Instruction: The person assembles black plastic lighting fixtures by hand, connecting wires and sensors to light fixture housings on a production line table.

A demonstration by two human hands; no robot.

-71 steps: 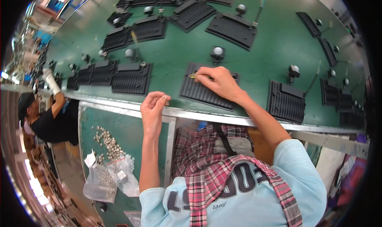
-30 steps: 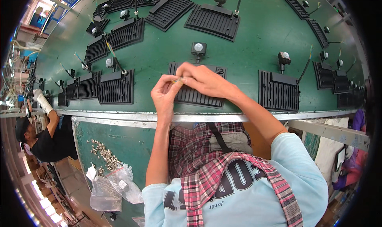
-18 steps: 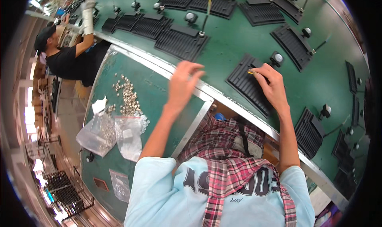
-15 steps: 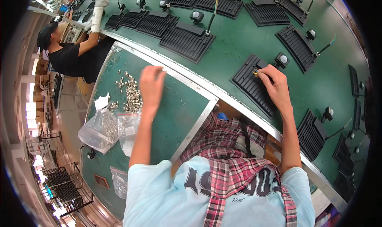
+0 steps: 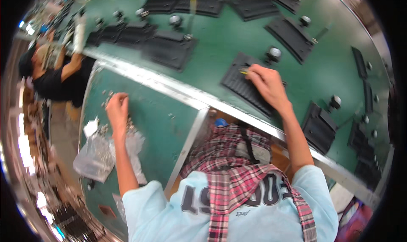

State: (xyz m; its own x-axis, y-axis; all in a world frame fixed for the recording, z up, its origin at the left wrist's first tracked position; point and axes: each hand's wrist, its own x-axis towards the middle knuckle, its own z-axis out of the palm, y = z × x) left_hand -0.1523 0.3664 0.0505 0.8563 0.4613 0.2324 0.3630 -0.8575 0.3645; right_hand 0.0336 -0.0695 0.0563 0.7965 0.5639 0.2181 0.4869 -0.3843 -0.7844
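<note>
My right hand (image 5: 266, 84) rests on a black ribbed plastic panel (image 5: 241, 88) on the big green work surface (image 5: 220, 38). Its fingertips pinch a small yellow part (image 5: 243, 71) against the panel's far edge. My left hand (image 5: 118, 108) reaches out to the left over a lower green side table (image 5: 169, 127). Its fingers are bunched down into a scatter of small metal parts (image 5: 107, 98).
More black ribbed panels (image 5: 169, 49) (image 5: 320, 125) and round-topped pegs (image 5: 274, 53) lie across the green surface. A metal rail (image 5: 169, 83) edges it. Clear plastic bags (image 5: 95, 155) lie on the side table. Another person in black (image 5: 55, 79) works at the far left.
My left hand left the panel, swung left and came down onto the metal parts on the side table. My right hand stayed on the panel. The view turned left.
</note>
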